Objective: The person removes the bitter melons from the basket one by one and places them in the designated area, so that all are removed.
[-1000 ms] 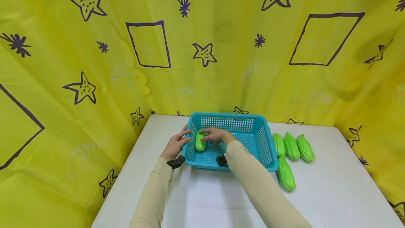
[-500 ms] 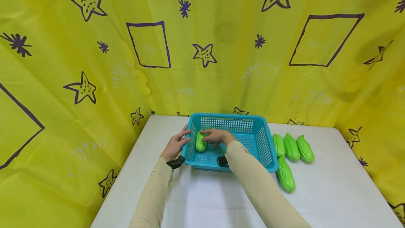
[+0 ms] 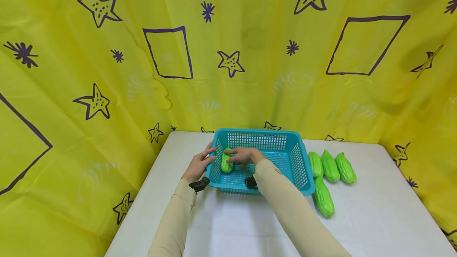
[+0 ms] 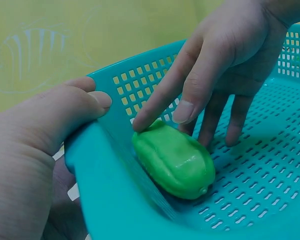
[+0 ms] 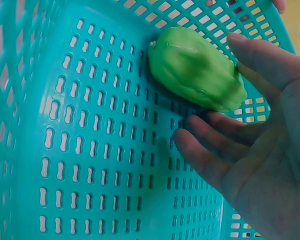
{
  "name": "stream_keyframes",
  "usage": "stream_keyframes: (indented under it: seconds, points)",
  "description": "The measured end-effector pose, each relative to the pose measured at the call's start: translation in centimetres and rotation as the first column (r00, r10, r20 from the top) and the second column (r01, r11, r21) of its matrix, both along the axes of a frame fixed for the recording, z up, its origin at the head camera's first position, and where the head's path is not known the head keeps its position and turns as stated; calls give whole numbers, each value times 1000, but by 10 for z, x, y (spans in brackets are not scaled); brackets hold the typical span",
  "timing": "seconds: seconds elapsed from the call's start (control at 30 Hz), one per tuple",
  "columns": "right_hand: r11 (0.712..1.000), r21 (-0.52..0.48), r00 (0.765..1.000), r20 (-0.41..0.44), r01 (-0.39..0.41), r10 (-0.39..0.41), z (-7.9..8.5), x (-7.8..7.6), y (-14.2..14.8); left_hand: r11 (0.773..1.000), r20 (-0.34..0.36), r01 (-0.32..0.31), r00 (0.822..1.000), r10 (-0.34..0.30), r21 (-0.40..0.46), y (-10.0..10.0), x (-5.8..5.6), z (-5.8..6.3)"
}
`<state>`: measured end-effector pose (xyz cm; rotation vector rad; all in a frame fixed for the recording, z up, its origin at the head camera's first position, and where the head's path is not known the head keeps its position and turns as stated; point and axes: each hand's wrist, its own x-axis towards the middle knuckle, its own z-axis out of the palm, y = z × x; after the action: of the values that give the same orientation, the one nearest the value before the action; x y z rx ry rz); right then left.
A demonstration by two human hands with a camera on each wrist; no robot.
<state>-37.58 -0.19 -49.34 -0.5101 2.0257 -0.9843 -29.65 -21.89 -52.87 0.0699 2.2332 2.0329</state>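
Note:
A blue-green plastic basket (image 3: pixel 260 131) with slotted walls stands on the white table. Inside, along its left wall, lies one bright green, ridged, gourd-like vegetable (image 4: pixel 177 162). My left hand (image 3: pixel 196 165) grips the basket's left rim, thumb over the top and fingers outside. My right hand (image 3: pixel 244 155) reaches into the basket beside the vegetable. In the left wrist view its index fingertip touches the vegetable's far end, the other fingers loosely spread. The right wrist view shows the thumb and fingers around one end of the vegetable (image 5: pixel 192 70) without closing on it.
Several more green gourd-like vegetables (image 3: pixel 330 167) lie on the table (image 3: pixel 378 209) just right of the basket, one of them nearer the front (image 3: pixel 323 198). A yellow curtain (image 3: pixel 250 98) with purple drawings hangs behind and at both sides.

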Motion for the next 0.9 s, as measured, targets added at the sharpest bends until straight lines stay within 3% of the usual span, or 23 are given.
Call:
stream_keyframes:
  seconds: [0.33,0.57,0.8,0.9]
  points:
    - [1000,13,994,-109,2,-1,-1,-4,11,1000,-1,-2,1000,2,-13,0,-1,2]
    - [996,92,942,-334,10,21,-4,-4,24,999,15,-26,1000,27,-34,1,-2,1]
    - [999,7,971,-238,35,-32,-7,-4,33,999,13,-30,999,30,-19,1,-1,0]
    - [1000,5,972,-232,25,-23,-7,-4,35,1000,14,-25,1000,25,-14,1,-1,0]
